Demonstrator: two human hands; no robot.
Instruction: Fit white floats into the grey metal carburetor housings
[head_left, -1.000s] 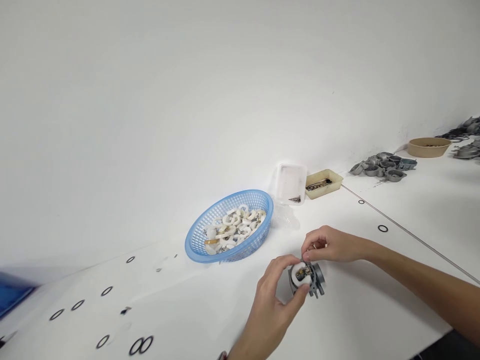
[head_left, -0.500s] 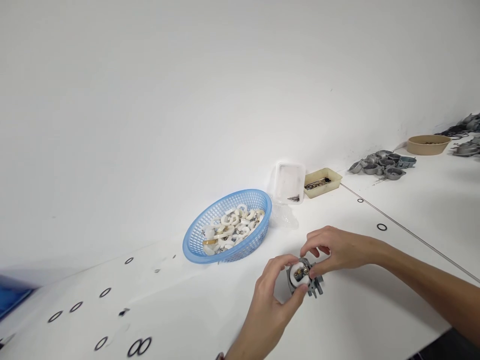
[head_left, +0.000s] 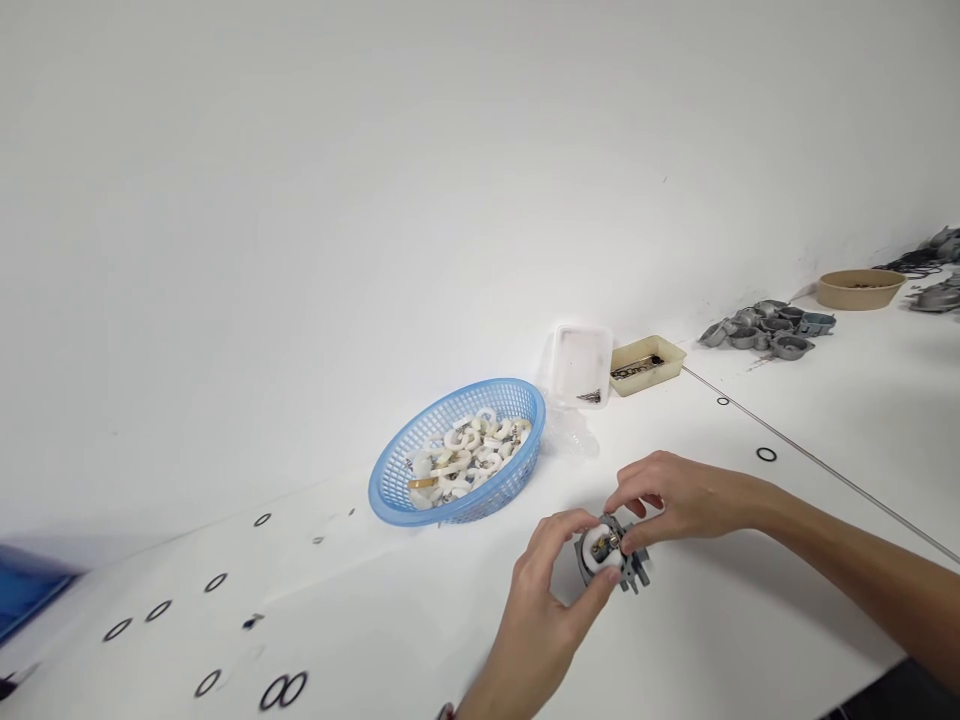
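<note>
A grey metal carburetor body [head_left: 637, 570] lies between both hands, low and right of centre. Its open side faces up, with a white ring-shaped float [head_left: 591, 563] and small brass parts in it. My left hand [head_left: 536, 600] grips it from the left, thumb on the near edge and fingers at the far edge. From the right, my right hand [head_left: 679, 492] touches it, thumb by the brass parts and index finger at the far rim. Whether a small pin sits between those fingertips is hidden.
A blue basket [head_left: 409, 517] holds many white floats. Behind stand a white tray [head_left: 581, 350] with small pins and a yellowish tray [head_left: 651, 381] with dark parts. Grey metal bowls [head_left: 791, 347] lie piled near a tan tub [head_left: 855, 293]. Black O-rings [head_left: 285, 690] are scattered about.
The view has shifted very slightly. Both hands keep nearly the same hold on the carburetor body, with hardly any visible finger movement.
</note>
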